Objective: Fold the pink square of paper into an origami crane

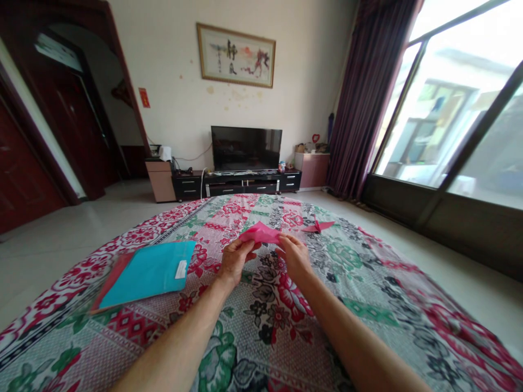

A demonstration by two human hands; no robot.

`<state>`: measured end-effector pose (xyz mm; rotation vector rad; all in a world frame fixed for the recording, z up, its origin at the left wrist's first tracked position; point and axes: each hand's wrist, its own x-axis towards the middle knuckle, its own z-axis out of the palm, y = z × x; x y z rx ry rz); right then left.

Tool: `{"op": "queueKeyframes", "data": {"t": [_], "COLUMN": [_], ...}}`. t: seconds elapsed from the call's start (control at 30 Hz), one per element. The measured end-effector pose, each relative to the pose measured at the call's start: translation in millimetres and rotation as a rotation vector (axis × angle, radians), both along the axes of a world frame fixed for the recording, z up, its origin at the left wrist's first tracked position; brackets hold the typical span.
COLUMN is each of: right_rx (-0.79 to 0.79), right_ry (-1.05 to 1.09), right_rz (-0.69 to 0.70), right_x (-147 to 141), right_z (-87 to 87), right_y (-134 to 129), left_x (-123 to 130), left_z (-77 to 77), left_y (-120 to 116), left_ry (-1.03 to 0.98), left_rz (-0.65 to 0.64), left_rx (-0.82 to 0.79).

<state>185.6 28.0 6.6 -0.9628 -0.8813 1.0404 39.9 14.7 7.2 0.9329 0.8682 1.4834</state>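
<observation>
A folded piece of bright pink paper (260, 232) is held up between my two hands, above the patterned tablecloth. My left hand (237, 257) pinches its left end, the thumb on the near side. At the right end, my right hand (295, 255) grips the paper between thumb and fingers. The paper has a raised peak in its middle; its inner folds are hidden. Beyond my right hand lies a pink folded-paper figure (320, 226) with pointed ends, apart from both hands.
A pack of coloured paper (149, 272), blue on top with red beneath, lies to the left on the round table's floral cloth (343, 256). Past the table stand a television (246, 148) and a low black cabinet (192, 186). Windows and a dark curtain (359, 98) are on the right.
</observation>
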Motion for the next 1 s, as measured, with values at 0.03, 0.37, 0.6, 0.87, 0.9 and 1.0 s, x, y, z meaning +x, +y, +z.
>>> {"op": "queueKeyframes", "data": {"t": [0.03, 0.37, 0.6, 0.87, 0.9, 1.0], "right_rx": [-0.055, 0.096, 0.176, 0.264, 0.278, 0.316], "right_ry": [0.065, -0.206, -0.036, 0.035, 0.068, 0.137], "right_rz": [0.022, -0.072, 0.027, 0.256, 0.314, 0.403], "right_x": [-1.0, -6.8, -14.5, -11.9, -12.5, -15.3], "right_z": [2.3, 7.1, 25.4, 27.9, 26.9, 25.6], "right_y": [-0.6, -3.0, -15.3, -21.0, -20.6, -20.6], "left_x": [-0.2, 0.1, 0.0, -3.7, -4.4, -6.0], "left_z": [-0.3, -0.5, -2.6, 1.8, 1.9, 2.0], "left_y": [0.1, 0.5, 1.3, 1.2, 1.9, 3.6], "left_ry": [0.005, 0.122, 0.138, 0.010, -0.013, -0.087], "left_rz": [0.007, 0.069, 0.063, 0.016, 0.011, -0.005], "left_rx": [-0.005, -0.025, -0.002, -0.072, -0.082, -0.105]}}
